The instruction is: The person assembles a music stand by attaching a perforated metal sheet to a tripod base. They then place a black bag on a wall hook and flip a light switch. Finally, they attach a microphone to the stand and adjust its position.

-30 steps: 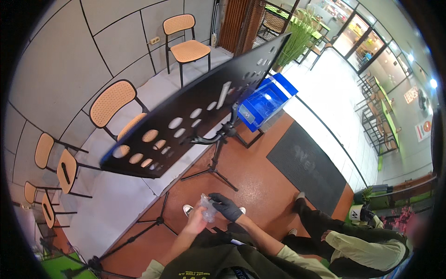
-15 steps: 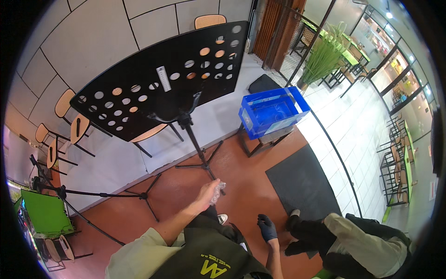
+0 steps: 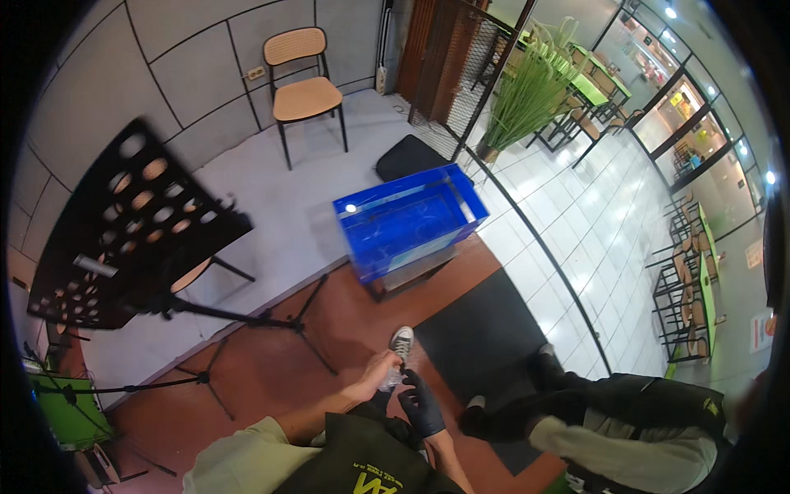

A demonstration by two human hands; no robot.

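The left hand [image 3: 381,368], bare, closes around a small clear crumpled piece, apparently thin plastic wrap or a little bag [image 3: 393,379], held low in front of the body above the red-brown floor [image 3: 271,362], near a grey sneaker [image 3: 401,340]. The right hand [image 3: 422,403], in a black glove, sits just beside it with fingers curled toward the piece; I cannot tell whether it actually grips it. The piece looks very light, soft and limp, probably slippery against the glove, so a pinch at a bunched edge should hold best. A blue transparent tank [image 3: 407,222] stands further off, and a black perforated music stand [image 3: 123,226] tilts at the left
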